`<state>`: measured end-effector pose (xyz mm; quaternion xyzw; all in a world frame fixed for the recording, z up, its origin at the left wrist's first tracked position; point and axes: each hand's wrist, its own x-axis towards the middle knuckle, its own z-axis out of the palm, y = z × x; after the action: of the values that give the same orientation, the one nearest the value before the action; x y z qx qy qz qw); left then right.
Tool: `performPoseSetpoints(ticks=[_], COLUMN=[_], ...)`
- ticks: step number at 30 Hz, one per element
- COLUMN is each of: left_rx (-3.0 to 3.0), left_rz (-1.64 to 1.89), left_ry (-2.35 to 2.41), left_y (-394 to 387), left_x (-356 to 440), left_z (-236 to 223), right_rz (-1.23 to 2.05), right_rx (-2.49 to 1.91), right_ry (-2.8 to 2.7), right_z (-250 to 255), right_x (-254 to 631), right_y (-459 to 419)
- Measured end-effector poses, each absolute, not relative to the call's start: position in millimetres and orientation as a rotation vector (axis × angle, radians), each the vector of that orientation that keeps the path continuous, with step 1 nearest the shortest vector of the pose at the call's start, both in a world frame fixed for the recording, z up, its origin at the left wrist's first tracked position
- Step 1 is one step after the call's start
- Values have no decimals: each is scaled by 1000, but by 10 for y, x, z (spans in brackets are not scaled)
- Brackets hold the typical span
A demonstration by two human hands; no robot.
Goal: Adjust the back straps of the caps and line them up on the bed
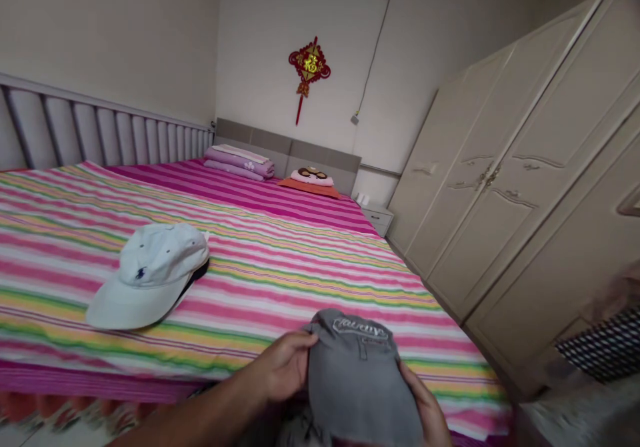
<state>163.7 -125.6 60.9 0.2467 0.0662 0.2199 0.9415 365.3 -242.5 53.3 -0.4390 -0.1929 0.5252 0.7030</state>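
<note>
Left hand, right hand: fingers clamped on grey white-lettered fabric cap; uneven pull could crease it. White curved-brim fabric cap at its ten o'clock.

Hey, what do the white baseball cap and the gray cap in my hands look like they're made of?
White baseball cap: probably cotton, matte; its crown slumps in soft creases. Gray cap: matte fabric, cotton or perhaps a synthetic blend; it shows no gloss, and its pale lettering may be embroidered.
</note>
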Motion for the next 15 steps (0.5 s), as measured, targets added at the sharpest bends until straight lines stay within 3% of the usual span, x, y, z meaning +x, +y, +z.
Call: performPoseSetpoints(ticks=[4, 7, 10, 15], left_rx=[569, 586, 598, 622], left_rz=[516, 564, 633, 627], left_ry=[321, 326, 332, 519], left_y=[-547, -117, 63, 16], left_x=[2181, 2554, 2799, 2888], left_z=[1019, 1214, 1058, 251], right_rz=[1119, 1023, 1004, 983], right_rx=[-957, -944, -1002, -1263], right_ry=[-509, -619, -636, -649], right_z=[1197, 1412, 1218, 366], right_x=[3881, 4183, 4424, 4464], right_y=[-1751, -1357, -1147, -1075])
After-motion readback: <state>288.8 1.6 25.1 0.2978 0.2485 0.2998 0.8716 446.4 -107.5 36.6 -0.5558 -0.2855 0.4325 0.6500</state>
